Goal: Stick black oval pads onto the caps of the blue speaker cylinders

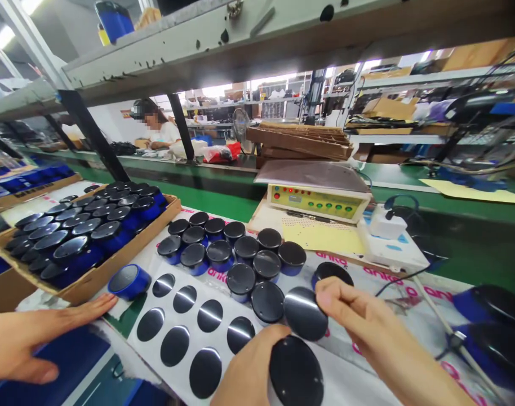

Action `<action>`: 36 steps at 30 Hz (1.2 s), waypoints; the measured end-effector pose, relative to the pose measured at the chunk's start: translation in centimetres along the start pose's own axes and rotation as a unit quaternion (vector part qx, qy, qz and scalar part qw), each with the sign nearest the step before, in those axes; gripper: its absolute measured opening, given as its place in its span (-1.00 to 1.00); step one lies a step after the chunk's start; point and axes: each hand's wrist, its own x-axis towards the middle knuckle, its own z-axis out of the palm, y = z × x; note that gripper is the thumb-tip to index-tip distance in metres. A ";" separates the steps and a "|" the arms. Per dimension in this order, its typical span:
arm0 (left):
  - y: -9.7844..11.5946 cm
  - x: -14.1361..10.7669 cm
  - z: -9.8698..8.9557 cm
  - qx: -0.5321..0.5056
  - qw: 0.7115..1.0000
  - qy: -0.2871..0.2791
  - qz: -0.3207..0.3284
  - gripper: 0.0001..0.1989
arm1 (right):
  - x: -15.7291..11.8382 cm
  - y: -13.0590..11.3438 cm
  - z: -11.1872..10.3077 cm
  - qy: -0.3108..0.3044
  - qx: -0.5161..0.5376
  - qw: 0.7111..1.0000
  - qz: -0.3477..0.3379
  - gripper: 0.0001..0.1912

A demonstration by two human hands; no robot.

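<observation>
We're pinching a glossy black disc [305, 313] in our R hand [350, 316]: fingers closed on its upper right edge, thumb side apparently on the lower left edge, wrist angled toward the lower right corner, forearm running out of frame. A black-topped round item [295, 375] close to the camera is blocking the palm, so we can't tell exactly how the hand wraps there. Our L hand [38, 338] is lying flat, palm down, fingers open & stretched toward a blue jar [128, 282] tipped on its side, fingertips just short of it, near the rim of a cardboard tray [92, 287] packed w/ black-lidded blue jars. The held disc is sitting just past the edge of a white backing sheet [168, 316] w/ rows of matching black discs, right beside a cluster of upright lidded blue jars [240, 254] on the bench. Behind those we're seeing a cream tester box [316, 200] w/ red LEDs & green buttons, yellow paper [320, 239] & a white plug adapter [386, 223]. Further back, a co-worker [154, 132] is sitting at the far bench, hands too hidden to make out.
</observation>
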 end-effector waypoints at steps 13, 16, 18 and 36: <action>-2.9 -2.1 -0.8 -0.038 0.997 0.036 -0.054 -0.21 | -0.7 3.3 4.3 -0.074 -0.006 0.996 0.041 -0.61; -2.6 -2.0 -1.1 -0.030 0.998 0.027 -0.047 -0.25 | -0.8 3.0 4.5 -0.075 -0.013 0.996 0.042 -0.60; -2.4 -1.9 -1.3 -0.025 0.999 0.022 -0.043 -0.27 | -0.9 2.8 4.6 -0.073 -0.019 0.996 0.049 -0.59; -2.5 -1.8 -1.2 0.003 1.000 0.031 -0.006 -0.23 | -1.3 4.3 4.9 -0.038 -0.117 0.992 -0.038 -0.70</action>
